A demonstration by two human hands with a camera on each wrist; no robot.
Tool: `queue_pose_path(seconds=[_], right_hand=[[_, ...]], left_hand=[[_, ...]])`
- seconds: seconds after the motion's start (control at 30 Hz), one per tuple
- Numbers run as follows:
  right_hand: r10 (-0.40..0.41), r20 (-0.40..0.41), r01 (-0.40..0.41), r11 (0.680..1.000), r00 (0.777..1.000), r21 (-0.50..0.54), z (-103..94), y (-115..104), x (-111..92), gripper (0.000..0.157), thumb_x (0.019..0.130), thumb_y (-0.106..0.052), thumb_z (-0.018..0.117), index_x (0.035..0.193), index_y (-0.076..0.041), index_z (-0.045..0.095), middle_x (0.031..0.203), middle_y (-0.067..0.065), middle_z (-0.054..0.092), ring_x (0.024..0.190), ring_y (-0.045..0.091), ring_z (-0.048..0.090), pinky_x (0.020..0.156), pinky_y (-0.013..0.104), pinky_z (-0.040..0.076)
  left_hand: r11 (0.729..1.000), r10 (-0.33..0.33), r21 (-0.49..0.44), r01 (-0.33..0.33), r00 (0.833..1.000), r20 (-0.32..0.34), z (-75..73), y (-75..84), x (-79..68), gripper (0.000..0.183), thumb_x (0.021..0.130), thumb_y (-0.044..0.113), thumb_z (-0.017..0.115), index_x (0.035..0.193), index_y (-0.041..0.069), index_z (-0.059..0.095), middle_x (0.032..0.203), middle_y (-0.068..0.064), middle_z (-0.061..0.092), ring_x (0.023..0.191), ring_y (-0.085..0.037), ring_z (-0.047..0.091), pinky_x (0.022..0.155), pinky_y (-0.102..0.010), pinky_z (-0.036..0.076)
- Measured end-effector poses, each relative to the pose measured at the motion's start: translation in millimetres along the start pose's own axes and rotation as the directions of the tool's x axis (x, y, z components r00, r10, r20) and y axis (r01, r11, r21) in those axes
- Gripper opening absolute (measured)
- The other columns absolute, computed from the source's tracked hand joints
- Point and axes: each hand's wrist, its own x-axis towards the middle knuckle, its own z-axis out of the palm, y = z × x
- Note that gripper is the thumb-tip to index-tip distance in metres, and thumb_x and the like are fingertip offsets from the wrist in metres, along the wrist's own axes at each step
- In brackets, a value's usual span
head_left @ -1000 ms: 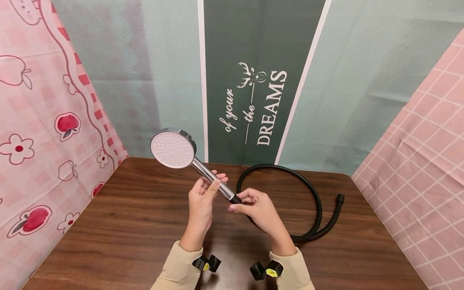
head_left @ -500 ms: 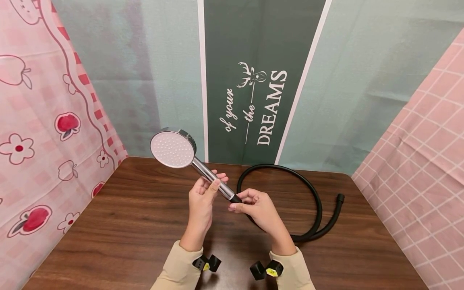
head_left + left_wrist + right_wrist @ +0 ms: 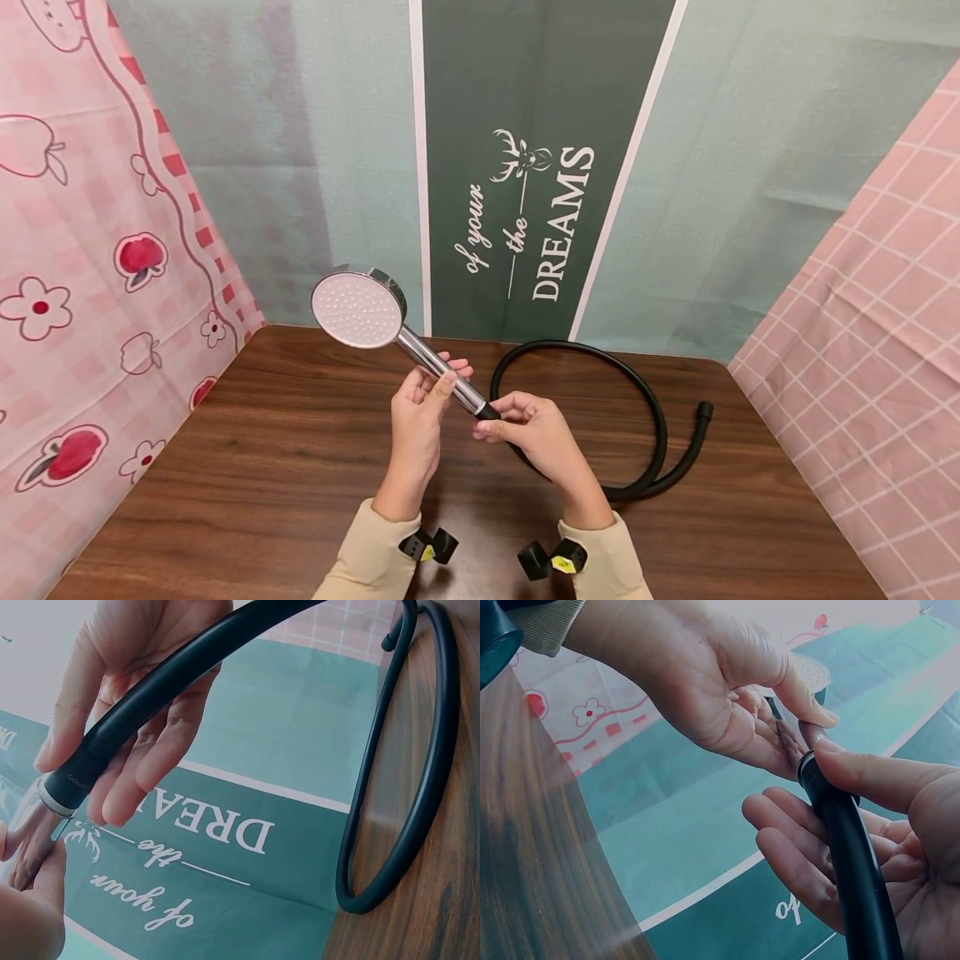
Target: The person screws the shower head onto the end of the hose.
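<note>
A chrome shower head with a white nozzle face is held tilted above the table, its face toward me. My left hand grips its chrome handle, thumb in front and fingers behind. At the handle's lower end my right hand pinches the black end fitting of a shower hose between thumb and fingers. In the left wrist view, the hose fitting meets a pale ring at the handle's end. The right wrist view shows the black hose running down across the right palm.
The hose loops over the brown wooden table, and its free end lies at the right. Behind stands a green cloth backdrop with lettering. Pink patterned cloths hang at both sides.
</note>
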Motion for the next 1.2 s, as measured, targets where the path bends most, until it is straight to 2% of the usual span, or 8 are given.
queue_pose_path(seconds=[0.9, 1.1, 1.2], right_hand=[[-0.010, 0.022, 0.010, 1.000, 1.000, -0.002, 0.4, -2.0, -0.9, 0.030, 0.089, -0.010, 0.074, 0.105, 0.012, 0.064, 0.092, 0.033, 0.072, 0.077, 0.010, 0.074, 0.074, 0.030, 0.062], [-0.008, 0.027, 0.008, 1.000, 1.000, -0.006, 0.0, -2.1, -1.1, 0.029, 0.089, -0.011, 0.073, 0.105, 0.012, 0.064, 0.092, 0.033, 0.072, 0.077, 0.010, 0.074, 0.074, 0.029, 0.062], [-0.011, 0.029, 0.011, 1.000, 1.000, -0.005, -0.1, -2.0, -1.1, 0.029, 0.090, -0.011, 0.073, 0.105, 0.012, 0.064, 0.093, 0.033, 0.072, 0.077, 0.010, 0.075, 0.074, 0.029, 0.062]], left_hand=[[1.000, -0.002, -0.001, 0.002, 1.000, 0.001, 0.0, -0.2, -0.7, 0.023, 0.096, 0.000, 0.060, 0.119, 0.001, 0.056, 0.099, 0.002, 0.075, 0.095, -0.012, 0.074, 0.092, -0.025, 0.057], [1.000, 0.000, 0.002, 0.000, 1.000, 0.004, 0.0, -0.2, -0.6, 0.032, 0.097, 0.000, 0.059, 0.126, -0.010, 0.049, 0.099, 0.002, 0.075, 0.096, -0.011, 0.074, 0.092, -0.025, 0.057], [1.000, 0.001, 0.002, -0.001, 1.000, 0.005, -0.1, -0.4, -0.6, 0.033, 0.097, -0.001, 0.059, 0.127, -0.011, 0.048, 0.099, 0.002, 0.075, 0.096, -0.012, 0.074, 0.092, -0.025, 0.056]])
